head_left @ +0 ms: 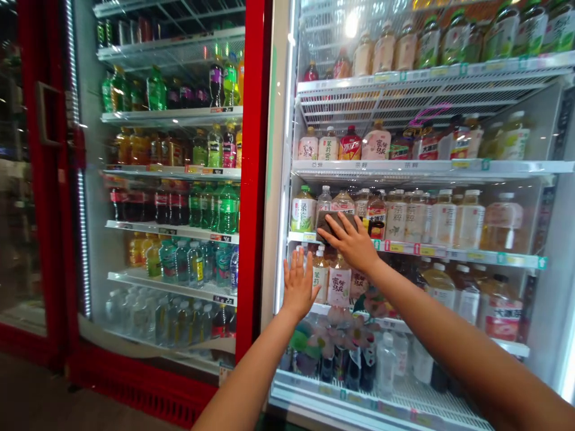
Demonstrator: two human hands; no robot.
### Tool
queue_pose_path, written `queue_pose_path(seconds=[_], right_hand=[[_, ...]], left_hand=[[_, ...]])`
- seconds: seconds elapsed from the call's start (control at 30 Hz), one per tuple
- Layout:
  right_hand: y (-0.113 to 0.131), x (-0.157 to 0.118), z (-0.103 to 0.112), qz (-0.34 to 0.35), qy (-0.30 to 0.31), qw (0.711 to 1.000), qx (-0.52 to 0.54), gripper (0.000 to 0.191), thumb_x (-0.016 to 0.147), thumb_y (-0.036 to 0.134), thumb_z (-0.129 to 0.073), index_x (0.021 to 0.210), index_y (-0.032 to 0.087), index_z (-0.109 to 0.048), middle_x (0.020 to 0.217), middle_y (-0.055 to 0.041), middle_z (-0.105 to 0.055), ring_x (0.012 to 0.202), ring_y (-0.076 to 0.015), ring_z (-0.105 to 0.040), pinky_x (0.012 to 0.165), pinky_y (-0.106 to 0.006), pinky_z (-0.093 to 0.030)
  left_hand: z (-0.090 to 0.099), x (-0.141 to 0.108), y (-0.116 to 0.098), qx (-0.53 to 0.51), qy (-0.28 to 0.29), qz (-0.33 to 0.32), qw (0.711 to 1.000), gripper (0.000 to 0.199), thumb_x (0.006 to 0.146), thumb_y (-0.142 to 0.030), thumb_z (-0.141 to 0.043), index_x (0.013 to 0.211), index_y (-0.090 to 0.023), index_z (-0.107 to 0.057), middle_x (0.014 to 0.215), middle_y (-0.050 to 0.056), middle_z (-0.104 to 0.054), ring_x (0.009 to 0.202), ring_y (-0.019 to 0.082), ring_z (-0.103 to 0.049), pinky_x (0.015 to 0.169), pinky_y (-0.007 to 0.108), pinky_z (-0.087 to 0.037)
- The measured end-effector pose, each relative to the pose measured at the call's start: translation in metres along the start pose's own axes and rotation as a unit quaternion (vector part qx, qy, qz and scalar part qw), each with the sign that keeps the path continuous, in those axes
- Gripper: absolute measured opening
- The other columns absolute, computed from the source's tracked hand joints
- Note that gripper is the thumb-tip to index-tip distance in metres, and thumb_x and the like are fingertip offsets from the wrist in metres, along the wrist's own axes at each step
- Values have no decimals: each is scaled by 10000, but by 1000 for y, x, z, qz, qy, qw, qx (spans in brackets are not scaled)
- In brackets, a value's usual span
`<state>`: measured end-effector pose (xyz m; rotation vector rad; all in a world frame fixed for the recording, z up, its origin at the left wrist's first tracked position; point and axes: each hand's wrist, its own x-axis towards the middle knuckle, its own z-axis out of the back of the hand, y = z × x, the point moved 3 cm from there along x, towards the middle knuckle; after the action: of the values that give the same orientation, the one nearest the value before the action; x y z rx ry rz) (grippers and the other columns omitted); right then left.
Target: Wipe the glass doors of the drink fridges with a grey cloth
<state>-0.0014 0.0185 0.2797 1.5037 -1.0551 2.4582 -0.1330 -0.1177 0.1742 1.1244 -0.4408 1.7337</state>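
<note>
My left hand [297, 286] lies with its fingers stretched against the glass door [323, 108] of the right-hand drinks fridge. Higher and to the right, my right hand [353, 242] presses a dark grey-brown folded cloth [335, 227] flat on the same glass, fingers spread over it. Its exact shape is partly hidden under the fingers. Behind the glass, shelves carry rows of bottled tea, among them a green-capped bottle [304, 211] left of the cloth and a pink-labelled bottle [339, 284] below it. Flower decals [345, 329] show low on the door.
A red-framed fridge [255, 167] stands at the left, filled with soda and water bottles on several shelves. A door handle [47, 114] sticks out at the far left. Dark floor [27, 389] shows at the lower left.
</note>
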Motion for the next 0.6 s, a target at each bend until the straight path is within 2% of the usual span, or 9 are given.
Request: queue_pose_path(seconds=[0.1, 0.17, 0.2, 0.27, 0.33, 0.4, 0.5, 0.6], right_hand=[[-32, -17, 12, -102, -37, 994, -25, 630, 958, 112, -507, 1543, 337, -456, 1658, -103, -367, 1536, -373, -280, 1170, -667, -260], [-34, -43, 15, -147, -59, 987, -35, 655, 947, 110, -515, 1560, 327, -434, 1656, -119, -366, 1552, -375, -238, 1169, -663, -263], [-29, -54, 16, -149, -61, 986, -36, 662, 943, 120, -526, 1564, 327, -427, 1654, -120, -371, 1557, -373, -224, 1171, -660, -261], [-14, -67, 14, -111, -38, 993, -31, 647, 940, 152, -551, 1550, 338, -447, 1647, -102, -390, 1553, -367, -236, 1180, -647, -259], [-5, -63, 12, -53, -1, 998, -20, 610, 943, 176, -561, 1520, 357, -486, 1641, -61, -409, 1533, -353, -289, 1191, -623, -259], [-12, -51, 13, -28, 18, 999, -16, 592, 950, 181, -550, 1507, 377, -500, 1643, -30, -410, 1511, -337, -332, 1197, -600, -262], [-44, -49, 19, -87, 0, 996, -27, 660, 939, 131, -522, 1543, 387, -448, 1659, -40, -378, 1513, -332, -326, 1186, -593, -272], [-62, -80, 23, -180, -38, 982, -47, 743, 907, 88, -514, 1583, 366, -382, 1673, -81, -343, 1537, -346, -275, 1165, -608, -291]], left_hand=[[-4, 6, -12, -14, -4, -17, 1000, 1059, 909, -466, -676, 1650, -128, 1, 1718, 214, -73, 1592, 353, 18, 1269, 618, -142], [-4, 9, -17, -22, -5, -25, 999, 1078, 894, -508, -685, 1651, -132, -16, 1719, 209, -80, 1593, 356, 12, 1270, 615, -148], [-4, 10, -19, -24, -4, -27, 999, 1090, 885, -520, -693, 1652, -133, -22, 1719, 207, -82, 1593, 357, 12, 1269, 615, -149], [-3, 13, -24, -24, -2, -31, 999, 1110, 868, -522, -715, 1651, -133, -32, 1719, 208, -84, 1592, 357, 18, 1269, 615, -147], [-2, 16, -31, -25, 1, -35, 999, 1126, 852, -513, -736, 1650, -129, -41, 1719, 211, -83, 1592, 357, 21, 1271, 610, -141], [-4, 20, -37, -30, 3, -39, 999, 1146, 839, -511, -752, 1651, -132, -38, 1719, 212, -80, 1591, 358, 25, 1271, 612, -137], [-9, 25, -45, -39, 5, -44, 998, 1201, 809, -509, -784, 1652, -150, -8, 1717, 219, -77, 1585, 373, 39, 1260, 637, -140], [-15, 26, -49, -47, 5, -45, 998, 1274, 769, -505, -827, 1650, -163, 27, 1711, 238, -73, 1577, 395, 48, 1242, 669, -153]])
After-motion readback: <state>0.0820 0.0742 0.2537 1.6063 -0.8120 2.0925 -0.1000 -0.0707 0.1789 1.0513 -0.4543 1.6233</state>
